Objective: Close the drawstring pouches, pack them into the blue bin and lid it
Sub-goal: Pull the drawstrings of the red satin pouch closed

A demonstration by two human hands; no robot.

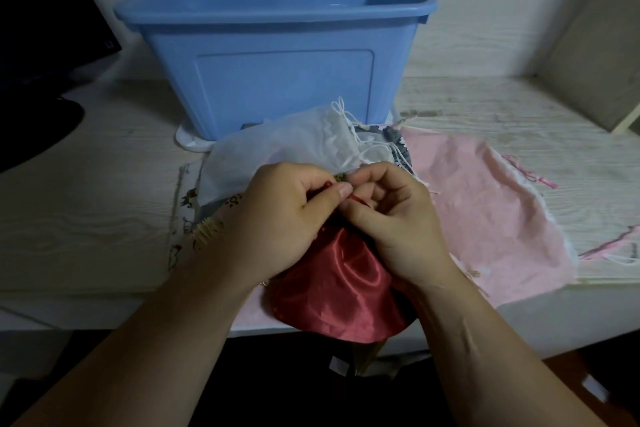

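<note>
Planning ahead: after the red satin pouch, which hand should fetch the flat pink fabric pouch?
Probably the right hand: the pink fabric pouch lies beside it, while the left hand is on the red satin pouch's far side.

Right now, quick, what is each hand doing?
Left hand: closed, pinching the neck of the red pouch.
Right hand: closed, pinching the red pouch at the same spot.

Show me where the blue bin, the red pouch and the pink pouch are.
blue bin (277, 87): head view, front wall.
red pouch (332, 288): head view, shiny body.
pink pouch (485, 211): head view, middle of the cloth.
</note>
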